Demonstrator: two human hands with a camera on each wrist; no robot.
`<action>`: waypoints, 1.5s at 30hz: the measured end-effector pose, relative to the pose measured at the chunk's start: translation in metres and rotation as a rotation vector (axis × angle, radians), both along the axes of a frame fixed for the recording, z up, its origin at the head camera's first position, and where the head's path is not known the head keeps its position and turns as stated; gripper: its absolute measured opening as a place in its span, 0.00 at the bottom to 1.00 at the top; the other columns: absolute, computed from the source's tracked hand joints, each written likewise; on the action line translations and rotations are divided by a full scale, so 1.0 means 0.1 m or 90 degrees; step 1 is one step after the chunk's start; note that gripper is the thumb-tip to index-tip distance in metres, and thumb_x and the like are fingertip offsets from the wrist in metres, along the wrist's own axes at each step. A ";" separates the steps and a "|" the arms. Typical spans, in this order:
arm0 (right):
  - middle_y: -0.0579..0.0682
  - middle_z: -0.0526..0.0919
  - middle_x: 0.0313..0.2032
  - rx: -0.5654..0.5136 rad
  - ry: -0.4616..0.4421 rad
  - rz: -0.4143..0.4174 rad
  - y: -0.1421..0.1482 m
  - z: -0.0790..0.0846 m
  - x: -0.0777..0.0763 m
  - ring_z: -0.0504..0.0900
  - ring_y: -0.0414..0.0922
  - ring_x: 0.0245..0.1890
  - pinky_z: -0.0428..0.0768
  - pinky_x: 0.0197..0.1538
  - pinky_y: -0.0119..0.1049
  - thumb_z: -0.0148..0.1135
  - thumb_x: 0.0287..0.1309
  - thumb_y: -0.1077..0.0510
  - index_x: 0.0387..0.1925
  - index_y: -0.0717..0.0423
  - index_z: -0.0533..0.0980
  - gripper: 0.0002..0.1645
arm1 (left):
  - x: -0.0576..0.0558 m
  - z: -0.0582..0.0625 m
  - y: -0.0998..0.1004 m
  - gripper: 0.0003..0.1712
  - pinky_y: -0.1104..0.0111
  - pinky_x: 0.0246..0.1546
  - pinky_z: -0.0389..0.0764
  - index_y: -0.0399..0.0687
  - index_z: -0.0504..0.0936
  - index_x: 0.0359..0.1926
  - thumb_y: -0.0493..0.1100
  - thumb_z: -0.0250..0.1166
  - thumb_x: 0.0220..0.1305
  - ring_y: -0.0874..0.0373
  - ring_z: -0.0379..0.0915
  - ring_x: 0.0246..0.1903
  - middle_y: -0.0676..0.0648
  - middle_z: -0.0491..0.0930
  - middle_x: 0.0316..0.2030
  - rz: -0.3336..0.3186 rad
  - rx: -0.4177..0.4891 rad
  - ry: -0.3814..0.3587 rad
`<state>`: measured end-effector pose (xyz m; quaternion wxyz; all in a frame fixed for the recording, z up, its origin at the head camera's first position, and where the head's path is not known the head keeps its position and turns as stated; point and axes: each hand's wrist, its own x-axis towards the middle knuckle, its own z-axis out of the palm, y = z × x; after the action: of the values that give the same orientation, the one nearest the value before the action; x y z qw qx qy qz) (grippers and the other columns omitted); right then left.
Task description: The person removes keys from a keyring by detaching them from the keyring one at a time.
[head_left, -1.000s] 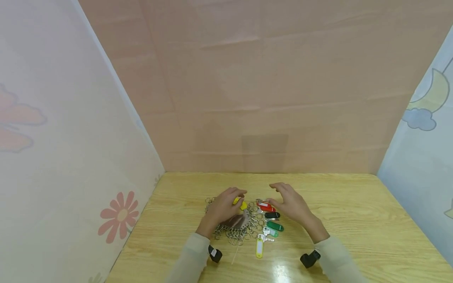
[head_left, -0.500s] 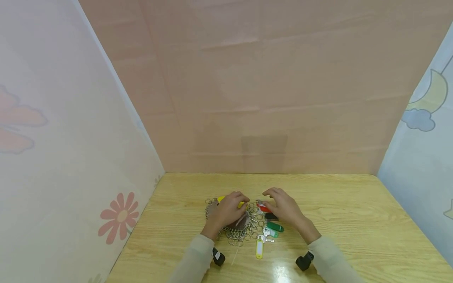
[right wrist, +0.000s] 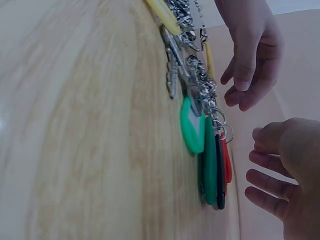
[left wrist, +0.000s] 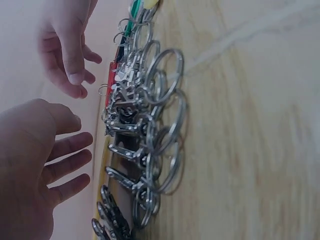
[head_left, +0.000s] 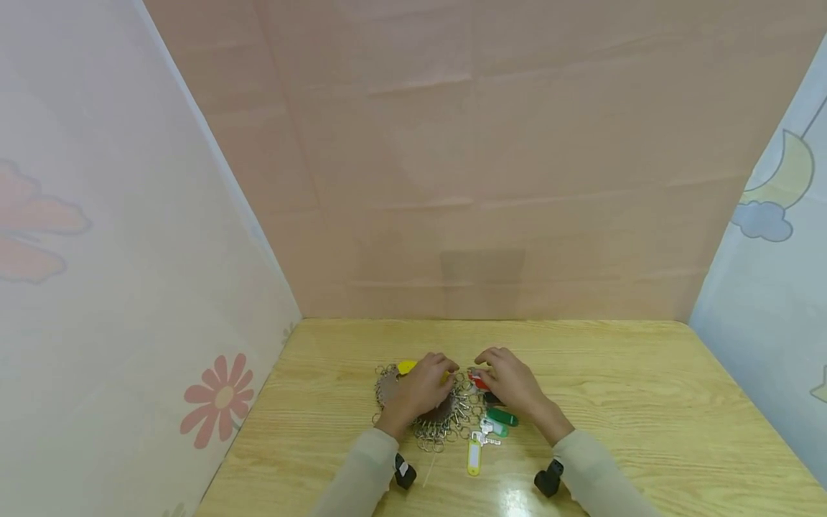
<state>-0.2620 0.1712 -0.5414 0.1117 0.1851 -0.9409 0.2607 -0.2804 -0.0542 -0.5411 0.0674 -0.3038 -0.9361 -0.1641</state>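
My left hand (head_left: 423, 388) hovers over a flat brown piece (head_left: 388, 385) fringed with metal clips and split rings (left wrist: 165, 75). Its fingers are relaxed and hold nothing. Facing it, my right hand (head_left: 513, 382) hangs over the key tags, fingers loosely bent with nothing between them. Below that hand lie a red key tag (right wrist: 227, 165), a black one (right wrist: 220, 172) and a dark green one (head_left: 502, 416). A light green key tag (right wrist: 192, 125) and a yellow key tag (head_left: 474, 457) lie nearer me, beside silver keys (head_left: 487, 439). Another yellow piece (head_left: 406, 367) shows behind my left hand.
A thin pale stick (head_left: 429, 469) lies on the wooden table (head_left: 646, 416) in front of the rings. A brown-papered wall (head_left: 484, 143) rises at the back, with pale printed panels (head_left: 129, 323) along both sides. Each wrist wears a small black camera (head_left: 405, 474).
My right hand has moved left and a little toward me, over the red and black tags. My left hand has shifted slightly right and nearer, uncovering the yellow piece behind it.
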 end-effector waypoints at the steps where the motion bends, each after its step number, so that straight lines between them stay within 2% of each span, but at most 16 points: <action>1: 0.52 0.86 0.54 0.003 0.000 -0.001 0.00 -0.02 -0.01 0.83 0.52 0.54 0.86 0.52 0.52 0.70 0.70 0.58 0.53 0.57 0.85 0.14 | 0.00 -0.01 0.01 0.13 0.65 0.54 0.84 0.50 0.88 0.57 0.44 0.64 0.78 0.57 0.80 0.53 0.52 0.86 0.52 0.001 -0.002 0.000; 6: 0.54 0.87 0.56 0.015 0.002 -0.006 -0.01 -0.09 -0.04 0.83 0.53 0.55 0.85 0.55 0.51 0.70 0.70 0.59 0.56 0.59 0.84 0.16 | -0.01 -0.05 0.05 0.14 0.65 0.55 0.84 0.50 0.87 0.58 0.46 0.63 0.79 0.56 0.80 0.53 0.52 0.85 0.53 0.007 -0.029 0.014; 11: 0.56 0.87 0.56 0.040 0.029 0.001 -0.02 -0.14 -0.05 0.84 0.54 0.55 0.85 0.56 0.52 0.72 0.68 0.60 0.57 0.59 0.84 0.18 | -0.01 -0.09 0.09 0.13 0.62 0.53 0.83 0.52 0.88 0.55 0.49 0.65 0.78 0.57 0.80 0.50 0.52 0.85 0.51 0.021 -0.061 0.040; 16: 0.55 0.88 0.54 0.064 0.048 0.006 -0.04 -0.17 -0.06 0.84 0.54 0.52 0.85 0.57 0.52 0.74 0.65 0.60 0.55 0.59 0.85 0.18 | -0.02 -0.11 0.12 0.12 0.55 0.57 0.80 0.55 0.87 0.55 0.52 0.63 0.79 0.56 0.77 0.53 0.54 0.83 0.52 0.050 -0.085 0.024; 23: 0.51 0.89 0.47 0.071 0.064 0.008 -0.05 -0.18 -0.05 0.81 0.48 0.44 0.85 0.49 0.49 0.76 0.63 0.60 0.50 0.56 0.86 0.14 | -0.01 -0.12 0.16 0.11 0.56 0.51 0.75 0.59 0.89 0.52 0.52 0.62 0.80 0.57 0.74 0.49 0.55 0.82 0.48 0.057 -0.089 0.019; 28: 0.49 0.88 0.44 0.082 0.074 0.004 -0.06 -0.17 -0.04 0.80 0.46 0.41 0.85 0.46 0.47 0.76 0.63 0.60 0.47 0.54 0.86 0.11 | -0.01 -0.14 0.17 0.10 0.58 0.48 0.72 0.59 0.89 0.50 0.52 0.63 0.80 0.57 0.71 0.46 0.56 0.80 0.46 0.055 -0.092 0.022; 39: 0.46 0.86 0.39 0.094 0.075 0.007 -0.08 -0.15 -0.02 0.78 0.43 0.38 0.83 0.42 0.42 0.76 0.62 0.61 0.43 0.52 0.87 0.08 | -0.02 -0.20 0.23 0.12 0.54 0.53 0.74 0.58 0.87 0.52 0.55 0.63 0.79 0.55 0.71 0.48 0.54 0.79 0.46 0.083 -0.109 0.033; 45: 0.46 0.86 0.39 0.096 0.086 0.016 -0.07 -0.12 0.01 0.76 0.43 0.37 0.82 0.41 0.39 0.74 0.64 0.63 0.42 0.53 0.88 0.06 | 0.01 -0.20 0.24 0.11 0.55 0.52 0.74 0.59 0.87 0.50 0.56 0.64 0.78 0.56 0.70 0.48 0.55 0.78 0.45 0.085 -0.116 0.046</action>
<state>-0.2611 0.1637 -0.5536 0.1573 0.2221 -0.9457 0.1778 -0.2798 -0.0301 -0.5608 0.0842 -0.2511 -0.9623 -0.0620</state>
